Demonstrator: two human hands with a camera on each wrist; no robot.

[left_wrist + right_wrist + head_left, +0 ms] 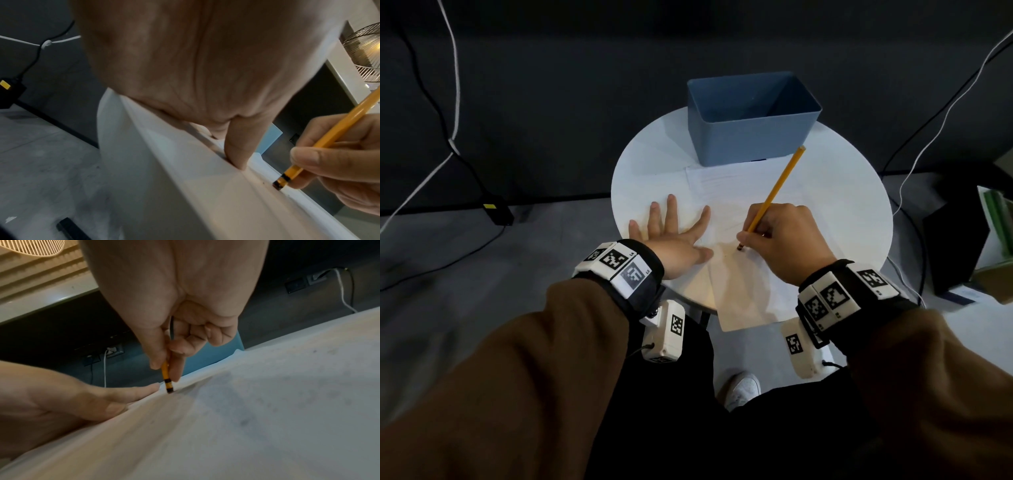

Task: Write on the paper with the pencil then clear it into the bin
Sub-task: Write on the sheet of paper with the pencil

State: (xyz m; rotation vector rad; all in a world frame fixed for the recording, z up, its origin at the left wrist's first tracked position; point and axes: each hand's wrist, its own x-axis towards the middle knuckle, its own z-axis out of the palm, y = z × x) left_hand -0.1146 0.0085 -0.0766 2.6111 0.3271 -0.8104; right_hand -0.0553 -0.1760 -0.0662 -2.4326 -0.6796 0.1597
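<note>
Head view shows me my left hand [671,233] spread flat on the white paper sheet [743,294] atop the round white table [842,212], my right hand [784,236] pinching the yellow wooden pencil [777,192], tip on the sheet, near the blue plastic bin [746,137].

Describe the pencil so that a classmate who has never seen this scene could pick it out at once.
Find the round white table with the blue bin at its far side. In front of the bin lies white paper; the right hand pinches the pencil there. It is the only long, thin, yellow thing, with a black-banded end touching the paper.
</note>
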